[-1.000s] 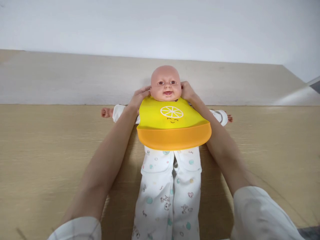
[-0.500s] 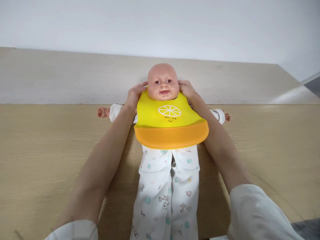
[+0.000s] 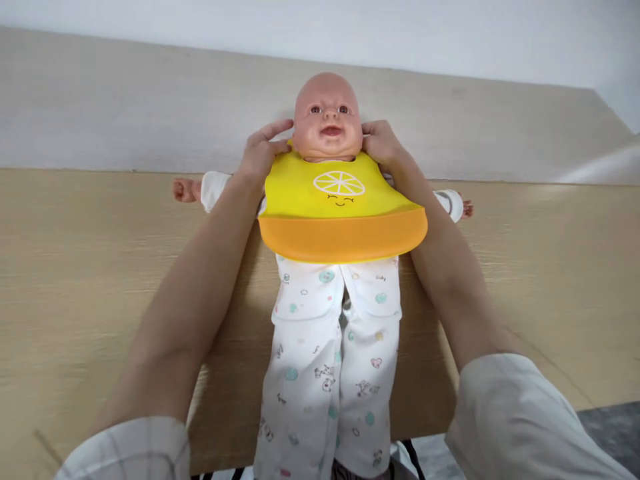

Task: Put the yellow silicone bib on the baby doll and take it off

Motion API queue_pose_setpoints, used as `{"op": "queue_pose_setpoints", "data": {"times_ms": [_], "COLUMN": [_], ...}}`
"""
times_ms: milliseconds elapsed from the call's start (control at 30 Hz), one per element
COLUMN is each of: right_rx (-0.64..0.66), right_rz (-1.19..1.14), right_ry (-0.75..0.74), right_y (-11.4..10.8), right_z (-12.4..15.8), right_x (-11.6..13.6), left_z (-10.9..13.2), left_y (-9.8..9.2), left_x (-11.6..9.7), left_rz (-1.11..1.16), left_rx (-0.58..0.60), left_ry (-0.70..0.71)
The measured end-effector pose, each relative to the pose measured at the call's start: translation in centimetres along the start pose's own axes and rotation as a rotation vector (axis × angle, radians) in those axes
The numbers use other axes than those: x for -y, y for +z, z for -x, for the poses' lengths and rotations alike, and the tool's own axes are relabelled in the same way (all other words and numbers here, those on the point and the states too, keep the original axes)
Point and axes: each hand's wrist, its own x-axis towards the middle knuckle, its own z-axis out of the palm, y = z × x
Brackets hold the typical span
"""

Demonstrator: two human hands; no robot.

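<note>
The bib (image 3: 340,213) lies on the chest of the doll (image 3: 327,123), and the doll lies on its back on the desk (image 3: 75,267). We have our left hand (image 3: 260,152) at one side of the doll's neck and our right hand (image 3: 381,141) at the other side. Each hand rests on a top corner of the bib, up by the neck. The fingers curl in toward the neck, but we cannot tell if they pinch the bib's straps or just press on them, because the doll's head hides that part.

The bib is yellow on top with a lemon face, and it has an orange pocket at the bottom. It already sits flat and straight on the doll. We think the part behind the neck may not be closed yet, but we cannot see it.

The doll wears white pajamas (image 3: 330,360) with little pictures. Its arms stick out to both sides. The desk is light wood. Behind it is a pale wall (image 3: 450,27).
</note>
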Motion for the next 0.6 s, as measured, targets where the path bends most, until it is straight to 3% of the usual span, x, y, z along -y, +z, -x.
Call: {"op": "queue_pose_setpoints", "data": {"times_ms": [200, 333, 400, 467, 533, 600], "right_rx": [-0.017, -0.204, -0.313, -0.324, -0.242, -0.114], "right_rz": [0.064, 0.0, -0.017, 0.02, 0.084, 0.154], "right_ry": [0.131, 0.002, -0.117, -0.224, -0.321, -0.416], "right_y": [-0.2, -1.1, -2.0, -3.0, -3.9, -4.6], "right_z": [1.1, 2.9, 5.1, 8.5, 12.4, 16.1], "right_x": [0.7, -0.1, 0.3, 1.5, 3.2, 4.7], "left_z": [-0.3, -0.6, 0.2, 1.9, 4.6, 7.8], "left_y": [0.6, 0.0, -0.6, -1.2, -1.9, -2.4], "left_x": [-0.6, -0.2, -0.1, -0.5, -1.3, -2.2], "left_rz": [0.076, 0.003, -0.108, -0.254, -0.399, -0.526], "left_rx": [0.082, -0.019, -0.122, -0.158, -0.079, 0.055], "left_ry": [-0.044, -0.026, 0.066, 0.237, 0.435, 0.544]}}
